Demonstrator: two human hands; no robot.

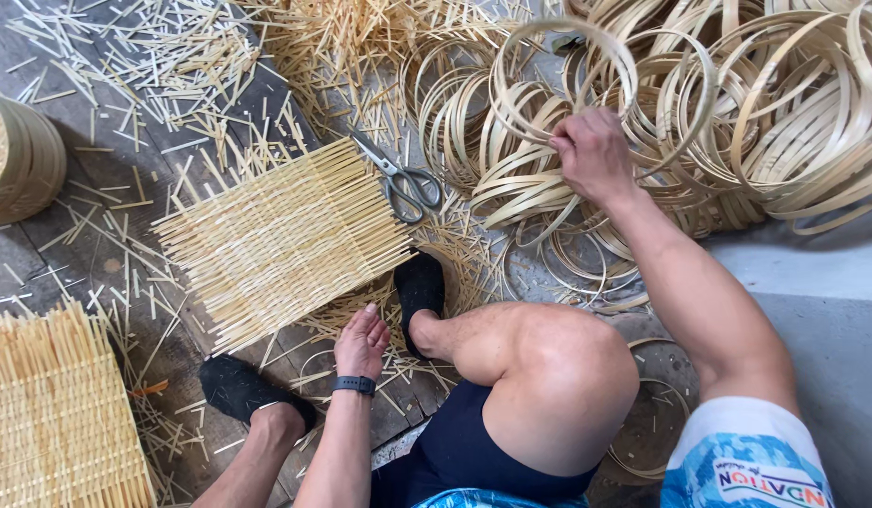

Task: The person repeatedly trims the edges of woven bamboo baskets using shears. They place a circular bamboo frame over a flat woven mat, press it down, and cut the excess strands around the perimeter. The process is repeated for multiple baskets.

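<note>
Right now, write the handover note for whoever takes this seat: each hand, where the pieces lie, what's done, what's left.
Left hand: resting palm down on the near edge of the woven bamboo mat, holding nothing.
Right hand: closed on one bamboo hoop in the pile of hoops at the right.
Scissors: lying closed by the mat's far right corner, untouched.
Done: mat is woven, strip ends uneven at the edges; another woven mat lies at the near left.
Left: no hoop is on the mat yet.
</note>
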